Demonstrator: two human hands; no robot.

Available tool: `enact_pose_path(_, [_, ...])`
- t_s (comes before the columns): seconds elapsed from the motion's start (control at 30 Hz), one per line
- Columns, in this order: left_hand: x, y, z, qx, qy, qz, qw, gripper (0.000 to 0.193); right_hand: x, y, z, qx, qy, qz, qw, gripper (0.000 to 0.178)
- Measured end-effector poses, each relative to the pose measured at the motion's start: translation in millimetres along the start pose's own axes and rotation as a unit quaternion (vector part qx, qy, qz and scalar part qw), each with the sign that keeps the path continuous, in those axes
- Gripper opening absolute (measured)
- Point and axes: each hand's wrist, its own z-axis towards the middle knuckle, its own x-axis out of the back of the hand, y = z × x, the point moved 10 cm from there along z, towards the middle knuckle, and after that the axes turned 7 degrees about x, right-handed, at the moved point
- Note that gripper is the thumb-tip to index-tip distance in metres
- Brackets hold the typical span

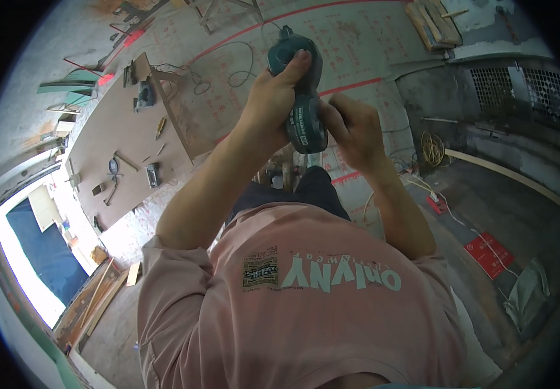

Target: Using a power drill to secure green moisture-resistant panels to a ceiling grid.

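A dark green power tool (304, 120) with a rounded body is held up in front of me, at the top middle of the view. My left hand (273, 97) wraps round it from the left, thumb lying across its upper part. Against the lower right side of the tool, my right hand (358, 126) is closed with the fingers curled in. Whether it pinches something small there is hidden. Below the tool show my dark trousers (319, 188).
To the left stands a brown board table (108, 123) with a hammer (125, 161), a yellow-handled tool (160, 128) and several other tools. A cable (244, 65) loops over the covered floor. At right are coiled yellow cord (432, 148), a long wooden strip (507, 172) and a red sheet (489, 254).
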Motion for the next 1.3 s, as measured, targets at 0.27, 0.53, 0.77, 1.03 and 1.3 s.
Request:
enact_pose_path(0.27, [97.9, 10.5, 2.9, 0.013, 0.023, -0.051, 0.998, 0.040, -81.5, -49.6, 16.0, 0.040, 0.015, -0.014, 0.999, 0.035])
enact_pose_path(0.53, [157.0, 0.1, 55.0, 0.110, 0.027, -0.054, 0.992, 0.035, -132.2, 0.3, 23.3, -0.063, -0.019, -0.012, 0.998, 0.036])
enact_pose_path(0.77, [155.9, -19.5, 64.9, 0.099, 0.202, 0.027, 0.974, 0.039, -133.0, 86.0, 2.6, -0.071, -0.021, 0.009, 0.997, 0.034])
enact_pose_path(1.03, [129.6, -81.0, 116.8, 0.158, 0.055, -0.070, 0.983, 0.044, -105.1, 87.4, 16.8, -0.096, 0.003, 0.037, 0.995, 0.038])
enact_pose_path(1.3, [219.0, -0.7, 76.1, 0.131, 0.054, -0.127, 0.982, 0.045, -187.2, -2.3, 66.2, -0.013, -0.164, 0.011, 0.986, 0.038])
